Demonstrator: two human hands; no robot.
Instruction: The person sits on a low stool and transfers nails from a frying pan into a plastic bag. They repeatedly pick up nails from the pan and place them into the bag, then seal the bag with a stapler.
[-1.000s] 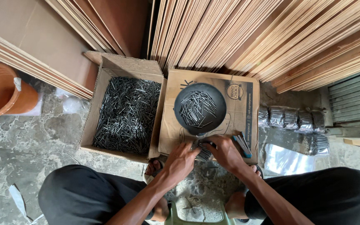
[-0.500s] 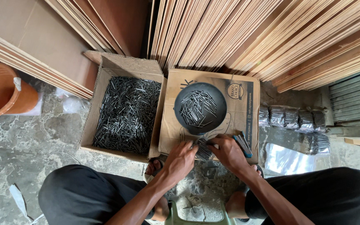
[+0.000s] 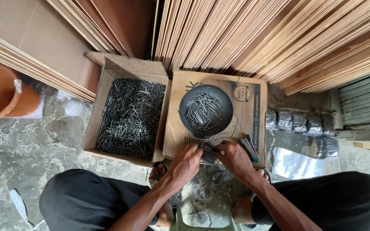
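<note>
Both my hands grip a nail bundle (image 3: 209, 153), lower centre.
Left hand (image 3: 185, 164) and right hand (image 3: 235, 158) closed on it, below the black bowl (image 3: 205, 111).

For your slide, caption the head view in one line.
Both hands, left hand and right hand, grip a bundle of nails beside a black bowl.

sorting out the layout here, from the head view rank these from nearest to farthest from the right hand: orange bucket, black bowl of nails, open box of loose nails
1. black bowl of nails, just above the right hand, on the flat cardboard.
2. open box of loose nails, farther left, past the left hand.
3. orange bucket, far left edge.
</note>
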